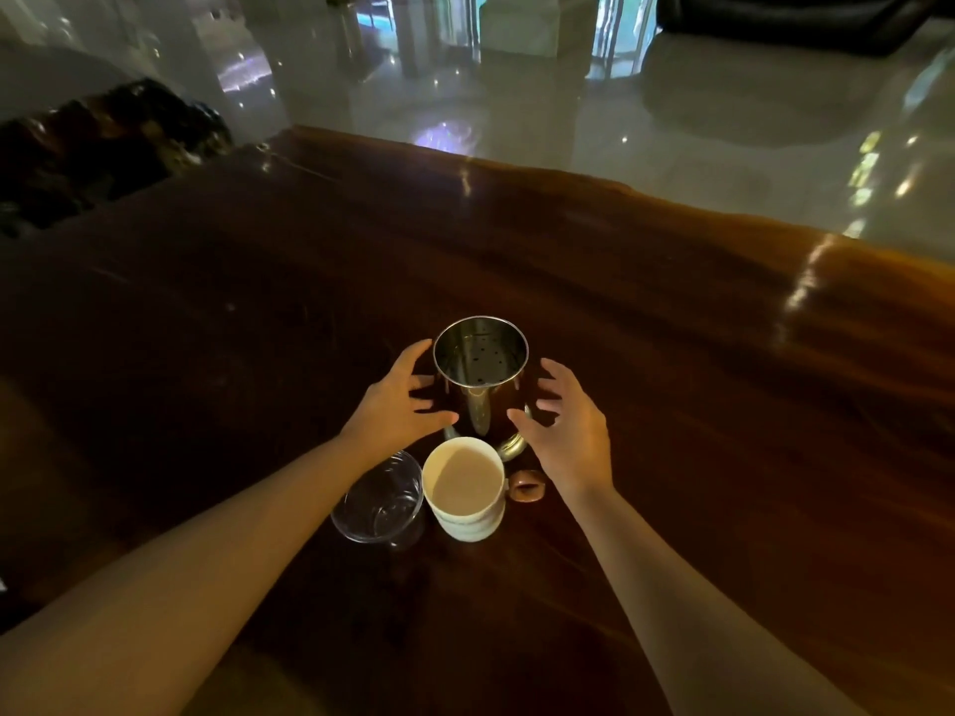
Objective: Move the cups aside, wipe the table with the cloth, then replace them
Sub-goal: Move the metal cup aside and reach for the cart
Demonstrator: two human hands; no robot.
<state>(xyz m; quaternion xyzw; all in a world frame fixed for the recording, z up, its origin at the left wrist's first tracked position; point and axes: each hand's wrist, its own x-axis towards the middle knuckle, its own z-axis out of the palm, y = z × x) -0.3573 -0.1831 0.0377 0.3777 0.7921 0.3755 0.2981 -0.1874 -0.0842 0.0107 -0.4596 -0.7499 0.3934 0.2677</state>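
Observation:
Three cups stand close together on the dark wooden table [672,379]. The tall shiny metal cup [480,390] stands farthest from me. A white mug [464,490] with a brown handle sits just in front of it, and a clear glass [376,501] stands to the mug's left. My left hand [400,405] is on the metal cup's left side and my right hand [566,431] on its right, both with fingers spread and a small gap to the cup. I see no cloth.
The table's far edge [517,165] runs diagonally, with a glossy pale floor [568,95] beyond it. A dark gnarled wooden piece [103,142] sits past the table's left end. A black sofa [801,18] is at the top right.

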